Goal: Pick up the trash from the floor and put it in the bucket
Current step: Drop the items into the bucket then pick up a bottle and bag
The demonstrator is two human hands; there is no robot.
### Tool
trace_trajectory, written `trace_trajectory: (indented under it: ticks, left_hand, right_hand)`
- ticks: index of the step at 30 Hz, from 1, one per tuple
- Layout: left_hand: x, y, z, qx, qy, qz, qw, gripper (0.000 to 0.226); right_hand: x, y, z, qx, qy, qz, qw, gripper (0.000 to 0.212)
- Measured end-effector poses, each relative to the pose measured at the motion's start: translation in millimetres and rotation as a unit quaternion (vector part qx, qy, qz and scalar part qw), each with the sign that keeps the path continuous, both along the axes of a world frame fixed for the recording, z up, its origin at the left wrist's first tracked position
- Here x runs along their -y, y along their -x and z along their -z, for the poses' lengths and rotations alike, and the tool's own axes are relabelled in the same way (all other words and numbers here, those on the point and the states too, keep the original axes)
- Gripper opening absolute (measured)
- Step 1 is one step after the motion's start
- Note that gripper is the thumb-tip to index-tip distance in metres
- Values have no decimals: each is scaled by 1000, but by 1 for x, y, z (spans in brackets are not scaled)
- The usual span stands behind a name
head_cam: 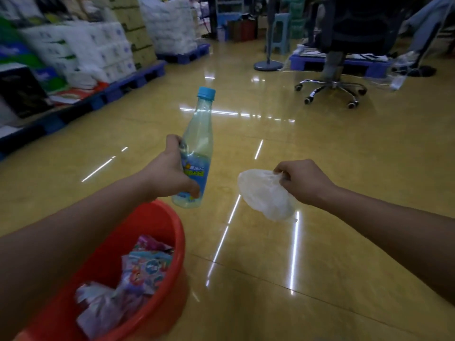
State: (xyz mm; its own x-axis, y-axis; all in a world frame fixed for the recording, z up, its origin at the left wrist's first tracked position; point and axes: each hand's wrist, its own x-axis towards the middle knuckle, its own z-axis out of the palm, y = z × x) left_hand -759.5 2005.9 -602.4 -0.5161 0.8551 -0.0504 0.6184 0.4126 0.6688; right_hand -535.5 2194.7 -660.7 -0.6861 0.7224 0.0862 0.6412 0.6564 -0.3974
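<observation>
While left fingers (193, 189) wrap bottle (199, 134), right fingers (283, 179) pinch bag (263, 195).

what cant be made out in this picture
Head view only.
Red bucket: near side hidden by the left forearm, base cut off by the bottom edge.
Wrappers inside it: blurred, print unreadable.
Plastic bottle: label blurred, partly covered by the left hand.
Plastic bag in the right hand: contents unclear.

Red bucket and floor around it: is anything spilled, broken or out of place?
Nothing stands out. The wrappers lie inside the red bucket, the capped bottle is in the left hand, the crumpled plastic bag in the right hand; no spill shows on the floor.
</observation>
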Motion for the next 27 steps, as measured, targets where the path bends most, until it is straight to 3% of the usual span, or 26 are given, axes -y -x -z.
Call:
trace_trajectory:
  ticks: [10,16,21,27]
  left_hand:
    - [145,48,34,83,-21,-211,974,101]
    - [196,49,66,111,-7,-295,949,83]
    - [221,48,76,126,3,-296,947,91]
    - [237,45,78,91,185,-200,958,74]
  right_hand:
    - [78,90,-56,-108,-34,-161,980,31]
    - [129,136,-73,-182,-32,-256,949,29]
    - [162,165,-74,-192,-19,-296,935,31]
    - [186,202,-43,-148,9,-309,940,34]
